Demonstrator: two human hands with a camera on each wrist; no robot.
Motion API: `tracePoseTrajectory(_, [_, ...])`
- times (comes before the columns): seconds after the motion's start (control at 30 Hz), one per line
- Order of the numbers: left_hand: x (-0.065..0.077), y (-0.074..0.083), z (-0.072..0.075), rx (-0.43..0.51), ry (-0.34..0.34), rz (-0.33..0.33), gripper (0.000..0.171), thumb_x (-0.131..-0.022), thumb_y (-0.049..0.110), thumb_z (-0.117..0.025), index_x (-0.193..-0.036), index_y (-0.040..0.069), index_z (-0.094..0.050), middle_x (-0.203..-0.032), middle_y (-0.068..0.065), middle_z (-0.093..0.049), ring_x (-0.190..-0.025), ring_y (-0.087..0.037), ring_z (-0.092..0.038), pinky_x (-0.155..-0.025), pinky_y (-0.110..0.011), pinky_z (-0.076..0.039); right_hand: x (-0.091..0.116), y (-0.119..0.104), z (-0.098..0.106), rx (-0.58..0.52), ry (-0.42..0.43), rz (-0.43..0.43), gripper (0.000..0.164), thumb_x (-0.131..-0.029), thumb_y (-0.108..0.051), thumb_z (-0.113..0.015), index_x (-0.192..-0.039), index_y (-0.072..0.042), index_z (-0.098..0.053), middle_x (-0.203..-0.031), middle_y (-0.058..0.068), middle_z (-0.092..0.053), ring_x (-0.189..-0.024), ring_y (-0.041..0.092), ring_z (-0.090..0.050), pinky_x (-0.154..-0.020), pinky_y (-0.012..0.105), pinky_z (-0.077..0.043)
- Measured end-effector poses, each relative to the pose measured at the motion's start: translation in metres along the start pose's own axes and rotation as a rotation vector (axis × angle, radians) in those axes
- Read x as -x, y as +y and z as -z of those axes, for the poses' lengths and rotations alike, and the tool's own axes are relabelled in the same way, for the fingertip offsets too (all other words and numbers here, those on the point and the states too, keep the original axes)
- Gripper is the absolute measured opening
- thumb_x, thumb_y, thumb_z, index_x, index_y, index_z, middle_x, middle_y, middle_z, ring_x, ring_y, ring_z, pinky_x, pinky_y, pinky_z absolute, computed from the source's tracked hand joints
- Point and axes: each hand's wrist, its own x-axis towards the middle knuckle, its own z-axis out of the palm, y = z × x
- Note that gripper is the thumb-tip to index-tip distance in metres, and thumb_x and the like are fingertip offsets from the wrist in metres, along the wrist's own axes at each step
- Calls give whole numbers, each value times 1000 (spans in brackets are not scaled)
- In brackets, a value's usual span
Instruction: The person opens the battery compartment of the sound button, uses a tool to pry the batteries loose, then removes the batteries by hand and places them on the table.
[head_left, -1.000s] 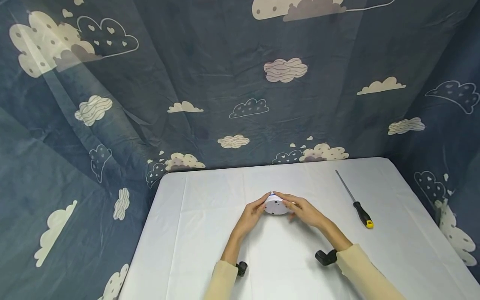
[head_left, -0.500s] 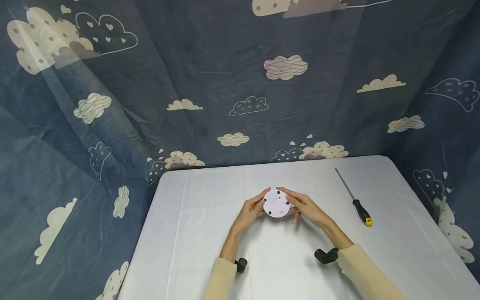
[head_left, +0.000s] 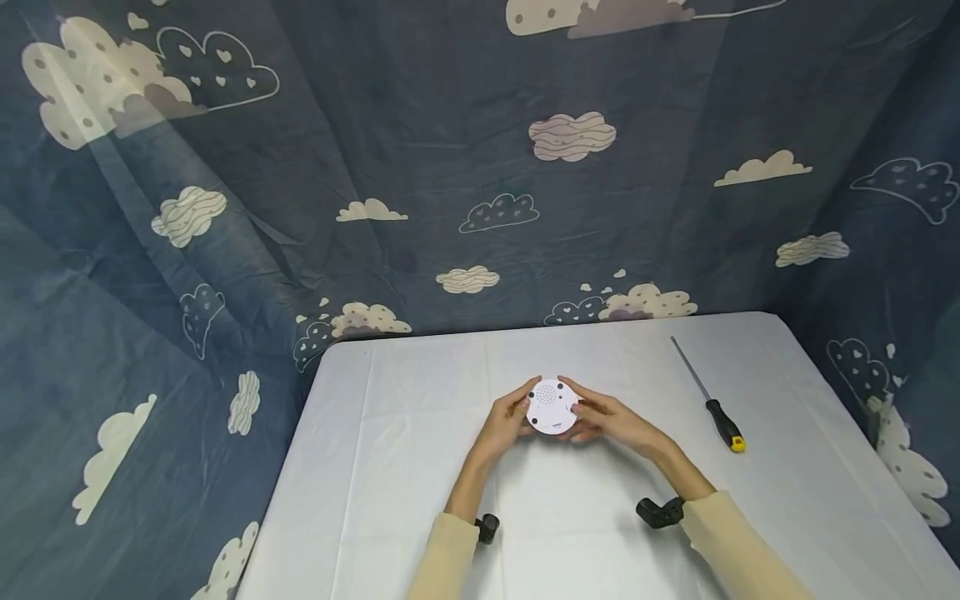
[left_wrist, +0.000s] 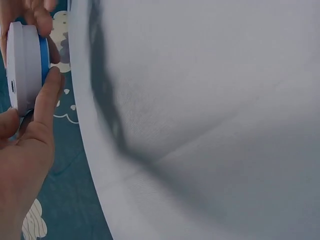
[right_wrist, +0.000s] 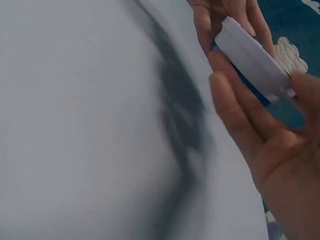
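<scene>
A round white plastic device [head_left: 551, 408] is held above the table between both hands. Its flat face, with small holes like a speaker grille and dark round spots near the rim, is turned to the head camera. A blue band [left_wrist: 44, 55] runs round its far side in the left wrist view. My left hand [head_left: 498, 425] grips the left edge, thumb on the white face and fingers behind. On the right edge, my right hand [head_left: 618, 423] holds it with the thumb at the face and fingers behind. The right wrist view shows the device [right_wrist: 255, 60] edge-on.
A screwdriver [head_left: 722, 421] with a black and yellow handle lies on the white-covered table [head_left: 405, 467], to the right of the hands. Dark blue cloth [head_left: 420, 125] with cloud prints hangs behind and at the sides. A black wrist mount [head_left: 660, 512] sits at the right cuff.
The round device has tilted up, so its perforated face now shows fully, and it has turned slightly anticlockwise. The right fingers have shifted along its edge. The screwdriver lies still.
</scene>
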Motion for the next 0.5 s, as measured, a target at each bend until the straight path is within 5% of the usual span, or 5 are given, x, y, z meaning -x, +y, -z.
tracePoseTrajectory(0.1, [-1,2,0,-20,0,12,43,-112,14,-42,-151,26,-55,-159,-10,-50,-118,-21,-66,-89,-32,-67,2,1,2,36,-29,10,81,-104,-14,-63,-168,-21,-13,-145,36,-51,-113,37,-73,-95,53,-64])
tracePoseTrajectory(0.23, [-2,5,-2,-34,-27,5,43,-112,14,-41,-151,24,-55,-158,-13,-51,-117,-24,-68,-90,-34,-67,3,3,1,93,7,60,94,-94,-8,-76,-167,-16,-18,-149,39,-46,-102,36,-76,-78,49,-67])
tracePoseTrajectory(0.5, [-1,-2,1,22,-117,3,56,-108,13,-53,-161,19,-38,-161,-13,-47,-134,-26,-62,-102,-26,-61,1,8,-4,143,171,95,91,-87,-9,-83,-163,-11,-33,-131,33,-60,-80,42,-76,-58,45,-66])
